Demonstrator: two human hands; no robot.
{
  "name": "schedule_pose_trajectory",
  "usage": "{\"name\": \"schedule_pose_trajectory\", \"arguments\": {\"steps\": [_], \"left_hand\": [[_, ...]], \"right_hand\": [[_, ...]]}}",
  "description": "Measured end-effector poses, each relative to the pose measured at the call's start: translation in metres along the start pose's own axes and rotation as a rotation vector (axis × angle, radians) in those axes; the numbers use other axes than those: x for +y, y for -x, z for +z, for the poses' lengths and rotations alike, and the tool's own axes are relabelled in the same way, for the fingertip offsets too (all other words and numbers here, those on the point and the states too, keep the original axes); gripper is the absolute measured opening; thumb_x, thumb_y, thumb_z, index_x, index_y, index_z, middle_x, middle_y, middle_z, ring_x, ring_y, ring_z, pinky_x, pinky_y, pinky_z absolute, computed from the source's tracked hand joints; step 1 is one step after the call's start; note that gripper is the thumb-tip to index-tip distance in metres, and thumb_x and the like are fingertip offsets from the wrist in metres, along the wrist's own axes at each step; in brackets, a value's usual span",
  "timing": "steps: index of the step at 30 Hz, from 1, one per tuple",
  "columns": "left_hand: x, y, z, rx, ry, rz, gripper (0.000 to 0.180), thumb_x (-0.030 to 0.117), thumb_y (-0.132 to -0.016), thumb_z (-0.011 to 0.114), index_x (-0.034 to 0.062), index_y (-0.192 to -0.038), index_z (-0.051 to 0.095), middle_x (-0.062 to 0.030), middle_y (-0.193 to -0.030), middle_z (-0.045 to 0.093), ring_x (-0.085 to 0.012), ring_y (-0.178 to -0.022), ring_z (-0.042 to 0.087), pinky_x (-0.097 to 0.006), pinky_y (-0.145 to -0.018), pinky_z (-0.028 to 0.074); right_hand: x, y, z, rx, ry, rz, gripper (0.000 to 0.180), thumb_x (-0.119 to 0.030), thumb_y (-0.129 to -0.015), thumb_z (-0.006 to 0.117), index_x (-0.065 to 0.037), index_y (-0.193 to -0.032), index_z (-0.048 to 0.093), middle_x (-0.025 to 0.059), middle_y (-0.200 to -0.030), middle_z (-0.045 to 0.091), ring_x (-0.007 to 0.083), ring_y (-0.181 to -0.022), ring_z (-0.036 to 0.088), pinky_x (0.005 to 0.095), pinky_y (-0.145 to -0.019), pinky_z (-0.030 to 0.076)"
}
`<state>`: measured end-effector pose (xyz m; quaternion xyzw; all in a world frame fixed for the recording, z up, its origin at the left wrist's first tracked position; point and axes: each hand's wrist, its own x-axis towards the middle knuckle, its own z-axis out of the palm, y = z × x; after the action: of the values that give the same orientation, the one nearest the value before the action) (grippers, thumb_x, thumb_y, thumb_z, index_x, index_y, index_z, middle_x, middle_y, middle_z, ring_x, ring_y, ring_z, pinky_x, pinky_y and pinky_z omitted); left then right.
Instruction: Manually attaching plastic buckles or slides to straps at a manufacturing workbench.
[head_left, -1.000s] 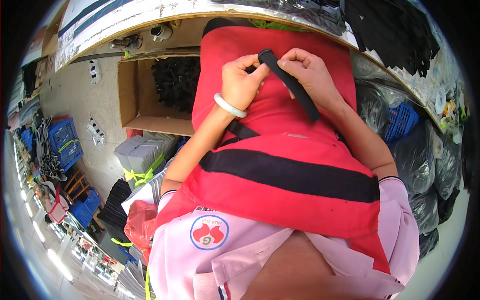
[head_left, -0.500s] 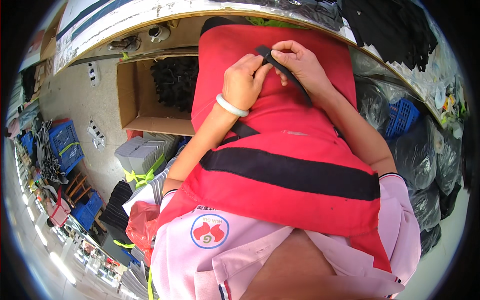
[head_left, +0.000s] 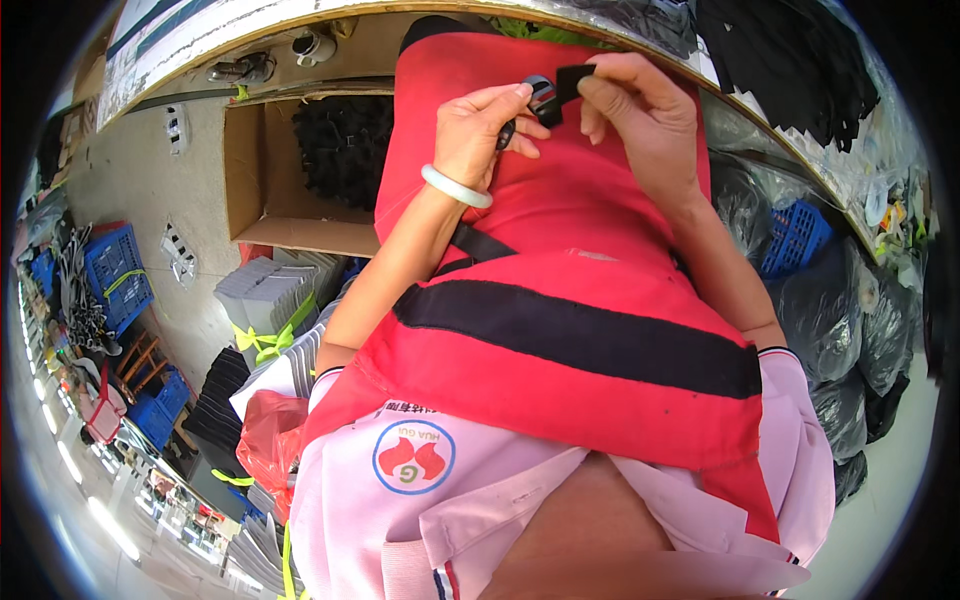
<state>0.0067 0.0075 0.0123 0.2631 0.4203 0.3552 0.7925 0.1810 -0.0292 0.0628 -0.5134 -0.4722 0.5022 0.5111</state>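
My right hand (head_left: 640,105) pinches one end of a short black fabric strap (head_left: 574,84) between thumb and fingers. The strap runs across to my left hand (head_left: 480,125), whose thumb and forefinger close on its curled, ring-like part. A shiny grey patch shows there; I cannot tell if it is a separate piece. A small rounded black end (head_left: 506,135) sticks out below my left fingers. Both hands are above the red cloth apron (head_left: 560,200) over my lap. A pale bangle (head_left: 456,187) circles my left wrist.
An open cardboard box (head_left: 305,236) of black pieces stands left of my lap. The worktable edge (head_left: 740,105) curves ahead, with black cloth pieces (head_left: 790,65) on it. Tied grey stacks (head_left: 262,300) sit at the left; filled plastic bags (head_left: 820,310) and a blue basket (head_left: 795,238) at the right.
My hands have moved apart, the right one up and to the right. The strap, which hung down past my right hand, is now bent and curled between both hands.
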Motion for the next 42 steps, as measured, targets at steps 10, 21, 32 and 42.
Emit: {"name": "schedule_pose_trajectory", "arguments": {"steps": [10, 21, 32, 42], "left_hand": [[-0.002, 0.007, 0.004, 0.069, -0.260, 0.220, 0.019, 0.009, -0.088, 0.067, -0.0057, -0.100, 0.069, -0.0092, -0.085, 0.067, -0.0089, -0.055, 0.059, -0.020, -0.041, 0.043], [-0.002, 0.010, -0.001, -0.119, -0.366, 0.421, 0.014, -0.005, -0.085, 0.064, -0.0026, -0.098, 0.070, -0.0065, -0.091, 0.064, -0.0067, -0.055, 0.054, -0.018, -0.046, 0.041], [0.011, 0.029, 0.002, -0.256, -0.514, 0.574, 0.016, -0.008, -0.084, 0.063, -0.0005, -0.096, 0.071, -0.0070, -0.101, 0.057, -0.0066, -0.063, 0.055, -0.017, -0.049, 0.044], [0.009, 0.036, 0.001, -0.232, -0.486, 0.479, 0.015, -0.009, -0.085, 0.062, -0.0032, -0.096, 0.069, -0.0082, -0.103, 0.057, -0.0083, -0.062, 0.056, -0.019, -0.049, 0.044]], "right_hand": [[0.007, 0.004, -0.015, -0.178, 0.023, 0.576, 0.020, -0.021, -0.090, 0.066, -0.002, -0.084, 0.063, 0.0023, -0.064, 0.059, 0.0063, -0.050, 0.053, 0.0212, -0.044, 0.042], [0.020, 0.000, -0.014, -0.097, -0.189, 0.508, 0.020, -0.024, -0.091, 0.065, -0.004, -0.090, 0.064, 0.0000, -0.069, 0.057, 0.0065, -0.055, 0.054, 0.0202, -0.046, 0.042], [0.012, 0.001, -0.019, -0.192, 0.034, 0.259, 0.017, -0.018, -0.092, 0.064, -0.002, -0.091, 0.064, 0.0016, -0.079, 0.063, 0.0072, -0.069, 0.059, 0.0209, -0.064, 0.049], [0.023, 0.003, -0.011, -0.136, -0.138, 0.260, 0.014, -0.012, -0.091, 0.065, 0.000, -0.095, 0.060, 0.0043, -0.081, 0.065, 0.0090, -0.071, 0.061, 0.0223, -0.066, 0.051]]}}
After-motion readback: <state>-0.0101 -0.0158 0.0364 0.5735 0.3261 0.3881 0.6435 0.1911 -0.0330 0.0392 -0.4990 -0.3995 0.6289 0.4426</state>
